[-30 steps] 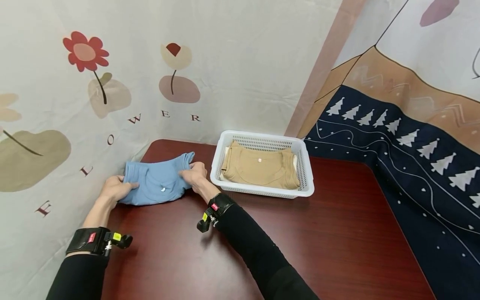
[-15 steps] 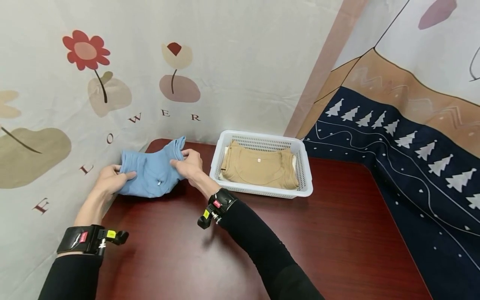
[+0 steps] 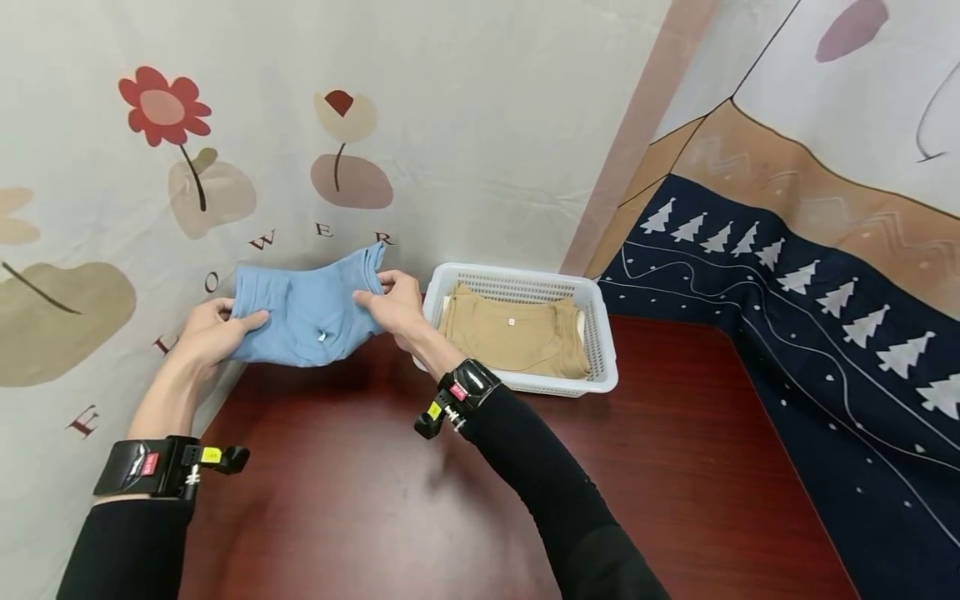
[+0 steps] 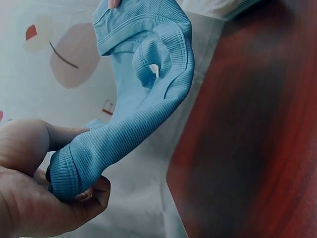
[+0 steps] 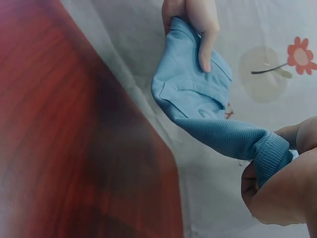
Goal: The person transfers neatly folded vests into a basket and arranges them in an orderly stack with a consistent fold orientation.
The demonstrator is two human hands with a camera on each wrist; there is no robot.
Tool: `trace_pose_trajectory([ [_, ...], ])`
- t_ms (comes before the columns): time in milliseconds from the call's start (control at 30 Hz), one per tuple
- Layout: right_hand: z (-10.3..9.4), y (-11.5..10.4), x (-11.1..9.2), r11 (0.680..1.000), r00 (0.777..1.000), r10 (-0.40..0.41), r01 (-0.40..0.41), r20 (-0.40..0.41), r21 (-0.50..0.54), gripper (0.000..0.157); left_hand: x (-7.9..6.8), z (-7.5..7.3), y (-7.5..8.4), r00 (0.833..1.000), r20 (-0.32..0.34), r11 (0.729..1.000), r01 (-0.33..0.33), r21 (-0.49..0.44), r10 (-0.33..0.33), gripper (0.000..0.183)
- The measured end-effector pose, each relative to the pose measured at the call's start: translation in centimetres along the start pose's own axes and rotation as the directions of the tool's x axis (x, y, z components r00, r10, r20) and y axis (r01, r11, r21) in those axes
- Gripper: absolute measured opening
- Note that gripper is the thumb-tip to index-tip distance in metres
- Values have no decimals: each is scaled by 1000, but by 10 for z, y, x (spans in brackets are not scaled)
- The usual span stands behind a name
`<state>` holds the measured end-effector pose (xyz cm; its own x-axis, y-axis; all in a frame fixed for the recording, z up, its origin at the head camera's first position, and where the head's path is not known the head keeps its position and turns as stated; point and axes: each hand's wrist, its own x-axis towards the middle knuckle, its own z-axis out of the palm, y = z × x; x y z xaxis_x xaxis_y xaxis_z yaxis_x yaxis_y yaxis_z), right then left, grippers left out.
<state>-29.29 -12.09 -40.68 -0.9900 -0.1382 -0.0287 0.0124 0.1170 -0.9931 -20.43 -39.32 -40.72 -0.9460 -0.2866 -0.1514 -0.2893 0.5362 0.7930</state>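
A folded light-blue ribbed shirt (image 3: pixel 303 312) is held up above the far left of the table, with a small white tag at its neckline. My left hand (image 3: pixel 213 335) pinches its left end, thumb on top and fingers underneath. At the other end my right hand (image 3: pixel 397 308) grips the cloth the same way. In the left wrist view the shirt (image 4: pixel 133 126) sags in the middle between the two hands. The right wrist view shows the shirt (image 5: pixel 198 99) stretched from one hand to the other, apart from the tabletop.
To the right of the shirt stands a white plastic basket (image 3: pixel 606 350). Inside it lies a folded tan shirt (image 3: pixel 517 337) with some white cloth beneath. The dark red table (image 3: pixel 525 483) meets a printed curtain (image 3: pixel 480 150) at the back and left.
Both hands have lifted the blue shirt off the table and raised it toward the back. Its right end first tilted up and inward, then shifted right. The basket stays in place.
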Motion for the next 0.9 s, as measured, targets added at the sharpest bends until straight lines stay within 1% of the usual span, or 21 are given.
trace_pose_trajectory([
  [133, -17, -6, 3, 999, 1000, -10, 10, 3, 41, 28, 3, 2, 15, 1000, 10, 999, -22, 39, 21, 82],
  [233, -29, -9, 5, 998, 1000, -16, 16, -5, 57, 30, 5, 6, 26, 999, 19, 999, -32, 31, 31, 83],
  [333, -42, -11, 6, 998, 999, -22, 23, -25, 52, 32, 9, 13, 37, 999, 32, 999, -42, -2, 42, 84],
  [467, -63, -14, 6, 998, 999, -27, 28, -29, 49, 32, 14, 24, 51, 997, 53, 997, -53, -64, 56, 81],
  [633, -93, -14, 7, 997, 1000, -11, 13, -26, 81, 34, 17, 38, 69, 992, 80, 992, -88, -93, 96, 77],
  [800, -128, -10, 5, 997, 1000, -8, 10, -17, 76, 36, 20, 55, 86, 986, 107, 987, -118, -107, 130, 75],
  [900, -152, -6, 2, 998, 999, -11, 13, -31, 69, 36, 21, 69, 96, 980, 136, 983, -130, -131, 147, 73],
])
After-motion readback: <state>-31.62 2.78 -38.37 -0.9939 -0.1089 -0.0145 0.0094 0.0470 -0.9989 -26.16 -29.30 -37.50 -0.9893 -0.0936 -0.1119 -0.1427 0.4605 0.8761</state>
